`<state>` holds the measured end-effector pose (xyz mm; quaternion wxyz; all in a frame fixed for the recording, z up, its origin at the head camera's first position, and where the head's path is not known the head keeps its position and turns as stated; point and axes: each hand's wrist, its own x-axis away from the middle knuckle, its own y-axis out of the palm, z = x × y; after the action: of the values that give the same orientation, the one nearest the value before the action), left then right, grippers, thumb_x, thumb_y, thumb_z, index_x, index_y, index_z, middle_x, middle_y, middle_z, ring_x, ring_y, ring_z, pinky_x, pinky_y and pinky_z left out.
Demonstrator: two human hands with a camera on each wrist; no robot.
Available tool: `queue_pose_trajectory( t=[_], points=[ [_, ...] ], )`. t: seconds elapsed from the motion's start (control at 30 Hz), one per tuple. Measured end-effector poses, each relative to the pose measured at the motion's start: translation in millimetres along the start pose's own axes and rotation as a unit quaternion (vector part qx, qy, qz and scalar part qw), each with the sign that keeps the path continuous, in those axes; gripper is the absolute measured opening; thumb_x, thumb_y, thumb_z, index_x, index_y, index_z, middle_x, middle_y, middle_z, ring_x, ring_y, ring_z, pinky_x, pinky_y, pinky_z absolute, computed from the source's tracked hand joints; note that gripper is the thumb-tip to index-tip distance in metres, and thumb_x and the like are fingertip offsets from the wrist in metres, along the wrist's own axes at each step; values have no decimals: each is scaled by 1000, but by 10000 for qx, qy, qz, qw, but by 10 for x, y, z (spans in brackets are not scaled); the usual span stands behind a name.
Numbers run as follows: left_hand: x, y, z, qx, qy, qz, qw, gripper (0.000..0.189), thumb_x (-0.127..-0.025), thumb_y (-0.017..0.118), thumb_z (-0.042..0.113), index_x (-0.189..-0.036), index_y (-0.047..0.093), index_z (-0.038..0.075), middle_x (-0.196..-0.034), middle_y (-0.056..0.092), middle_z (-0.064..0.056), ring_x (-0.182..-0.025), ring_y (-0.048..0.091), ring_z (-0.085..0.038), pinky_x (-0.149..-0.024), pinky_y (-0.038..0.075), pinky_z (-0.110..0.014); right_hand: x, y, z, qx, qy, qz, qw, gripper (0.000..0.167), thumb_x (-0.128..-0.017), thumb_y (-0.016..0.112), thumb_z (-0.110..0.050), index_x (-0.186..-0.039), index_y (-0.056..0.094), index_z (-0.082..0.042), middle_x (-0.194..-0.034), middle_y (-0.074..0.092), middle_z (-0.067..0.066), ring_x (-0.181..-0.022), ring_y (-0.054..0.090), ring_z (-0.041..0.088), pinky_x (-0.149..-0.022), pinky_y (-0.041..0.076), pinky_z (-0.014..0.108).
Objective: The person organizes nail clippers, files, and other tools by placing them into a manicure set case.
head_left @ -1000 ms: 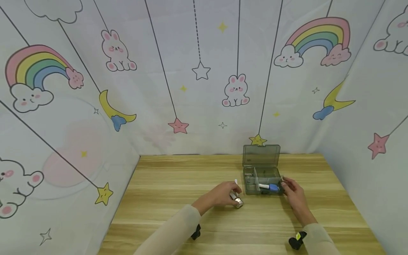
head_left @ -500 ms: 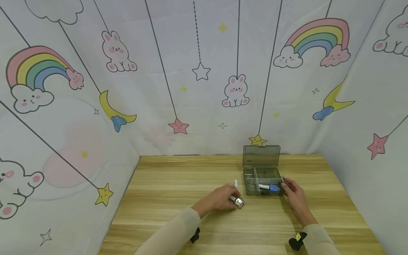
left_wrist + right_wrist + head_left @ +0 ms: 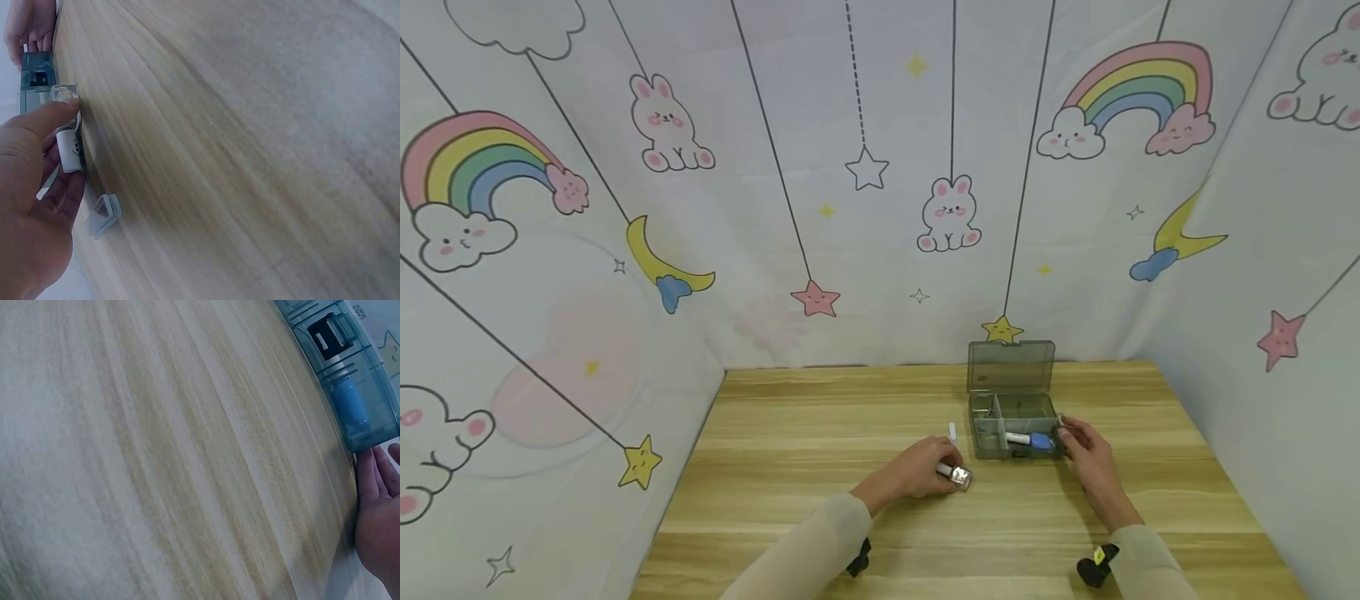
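Note:
My left hand (image 3: 917,468) pinches a small nail polish bottle (image 3: 957,476) between thumb and fingers, close over the table. In the left wrist view its white cap (image 3: 70,151) points toward the palm and the thumb presses on the clear glass end. At the right end of a grey see-through compartment box (image 3: 988,446), my right hand (image 3: 1092,460) touches the side with its fingertips. The right wrist view shows those fingers fairly straight against the box end. Inside the front right compartment lies a blue nail polish bottle (image 3: 1041,442) with a white cap.
The box's lid (image 3: 1011,367) stands raised toward the patterned curtain (image 3: 880,250) behind the table. A small white strip (image 3: 952,431) lies left of the box. The left wrist view shows a clear plastic piece (image 3: 104,216) on the wooden table (image 3: 805,417).
My left hand has drawn slightly toward the front with the nail polish bottle, leaving the white strip in fuller view. The right hand has stayed at the box.

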<state>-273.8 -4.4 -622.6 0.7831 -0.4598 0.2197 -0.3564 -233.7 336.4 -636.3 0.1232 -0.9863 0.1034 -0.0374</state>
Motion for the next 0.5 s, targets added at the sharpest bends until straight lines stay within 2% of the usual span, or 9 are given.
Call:
queue_pose_trajectory(
  t=[0.27, 0.5],
  points=[
    [13, -104, 18, 359, -116, 107, 9992, 31, -91, 86, 26, -118, 72, 16, -106, 66, 10, -96, 61, -1, -85, 52, -18, -1, 23, -24, -19, 1, 6, 10000, 54, -113, 54, -30, -156, 46, 2, -153, 50, 28, -106, 52, -14, -87, 48, 9],
    [-100, -199, 83, 298, -44, 213, 9993, 33, -93, 85, 32, -119, 72, 16, -105, 64, 11, -93, 59, 2, -81, 52, -15, -8, 33, 5, -91, -30, 83, 9999, 53, -112, 55, -28, -154, 47, 4, -151, 51, 30, -105, 53, -13, -86, 50, 11]
  ],
)
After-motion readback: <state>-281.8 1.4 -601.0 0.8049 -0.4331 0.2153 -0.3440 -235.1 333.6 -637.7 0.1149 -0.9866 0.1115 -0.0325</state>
